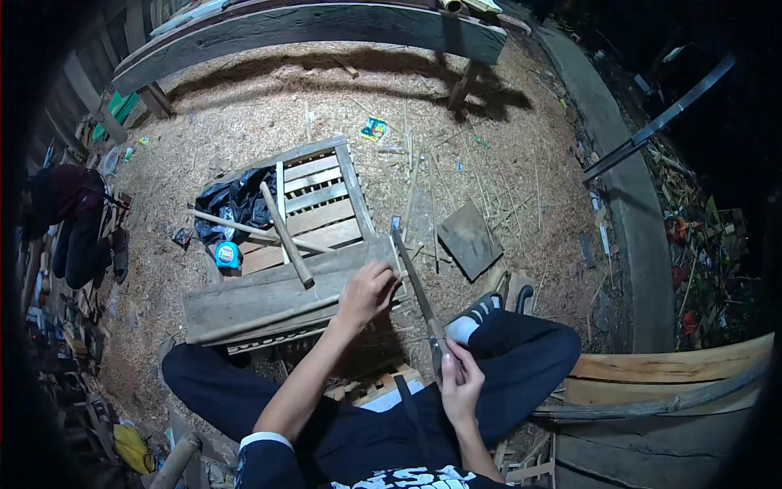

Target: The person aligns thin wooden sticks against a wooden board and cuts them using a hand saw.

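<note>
My right hand (459,376) is wrapped round the handle of a long narrow blade (417,285), which points forward and slightly left. My left hand (369,292) is closed above the right end of a grey plank (252,293); what its fingers hold, if anything, is too small to name. The plank lies across a slatted wooden frame (353,183) in front of my crossed legs. On the frame rest a wooden mallet-like stick (285,235), a thin stick (224,222), a black plastic bag (213,204) and a blue tape measure (227,255).
A long wooden bench (326,31) spans the far side. A square board (470,241) lies on the shavings right of the blade. Another person (77,220) is at the left. Planks (668,391) stand at the lower right, and a metal bar (660,121) slants at the upper right.
</note>
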A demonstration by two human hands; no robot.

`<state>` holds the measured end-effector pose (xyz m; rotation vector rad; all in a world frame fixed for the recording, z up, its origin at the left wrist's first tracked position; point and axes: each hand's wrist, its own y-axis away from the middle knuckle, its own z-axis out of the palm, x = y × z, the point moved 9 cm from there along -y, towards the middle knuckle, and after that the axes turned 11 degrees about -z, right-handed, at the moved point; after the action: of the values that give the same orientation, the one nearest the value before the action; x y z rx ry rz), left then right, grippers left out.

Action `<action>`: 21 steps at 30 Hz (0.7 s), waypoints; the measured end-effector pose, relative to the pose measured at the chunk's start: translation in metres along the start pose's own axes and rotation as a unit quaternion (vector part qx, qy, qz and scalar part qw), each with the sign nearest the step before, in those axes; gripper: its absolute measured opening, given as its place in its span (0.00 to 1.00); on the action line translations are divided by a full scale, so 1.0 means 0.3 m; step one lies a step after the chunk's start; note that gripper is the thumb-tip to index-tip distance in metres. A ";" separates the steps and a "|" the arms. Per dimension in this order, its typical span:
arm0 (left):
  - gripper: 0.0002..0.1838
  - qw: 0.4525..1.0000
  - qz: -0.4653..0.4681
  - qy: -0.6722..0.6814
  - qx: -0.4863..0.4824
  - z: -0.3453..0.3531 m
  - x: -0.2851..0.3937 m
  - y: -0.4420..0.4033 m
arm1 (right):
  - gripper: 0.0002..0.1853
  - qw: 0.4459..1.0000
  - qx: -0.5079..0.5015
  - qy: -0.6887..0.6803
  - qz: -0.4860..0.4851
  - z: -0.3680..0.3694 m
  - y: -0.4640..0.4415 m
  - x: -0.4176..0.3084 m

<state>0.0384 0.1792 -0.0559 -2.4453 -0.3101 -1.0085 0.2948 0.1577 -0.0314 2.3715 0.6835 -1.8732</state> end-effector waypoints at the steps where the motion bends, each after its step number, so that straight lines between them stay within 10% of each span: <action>1: 0.08 1.000 -0.008 0.000 0.010 -0.001 -0.005 -0.006 | 0.18 1.000 0.008 -0.007 0.009 0.034 -0.041 -0.024; 21: 0.09 0.999 0.018 -0.019 0.035 -0.005 0.014 0.008 | 0.20 1.000 -0.003 -0.002 0.014 0.056 -0.064 -0.029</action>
<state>0.0412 0.1766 -0.0528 -2.4009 -0.3074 -0.9229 0.2710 0.1672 -0.0232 2.3593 0.6514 -1.8625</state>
